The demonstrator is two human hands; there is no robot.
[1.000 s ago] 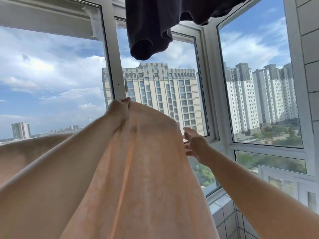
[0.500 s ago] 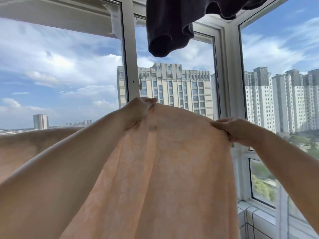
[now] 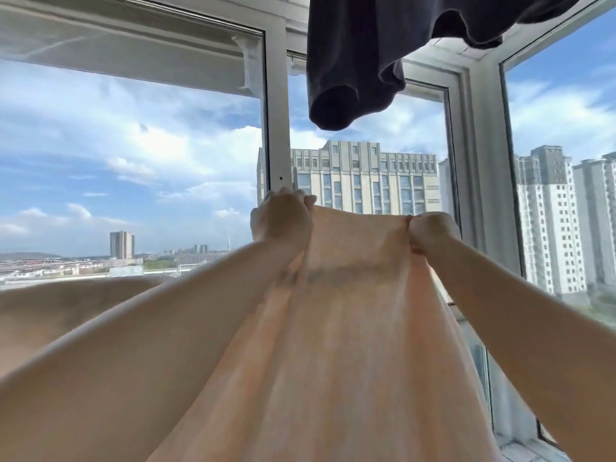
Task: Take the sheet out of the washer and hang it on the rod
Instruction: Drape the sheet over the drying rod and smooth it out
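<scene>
Both your arms are stretched out and up toward the window. Your left hand (image 3: 283, 216) has its grip curled round the top edge of the peach sheet (image 3: 340, 345), fingers folded over the fabric. Your right hand (image 3: 430, 233) pinches the same edge further right, cloth bunched in the grip. The edge runs taut between the two hands and the sheet falls from there toward you, filling the lower middle of the view. More of it trails off low at the left. A dark garment (image 3: 360, 61) hangs overhead, well above the hands and apart from the sheet. White window frame (image 3: 276, 128) sits just behind your left hand. Rod not visible.
</scene>
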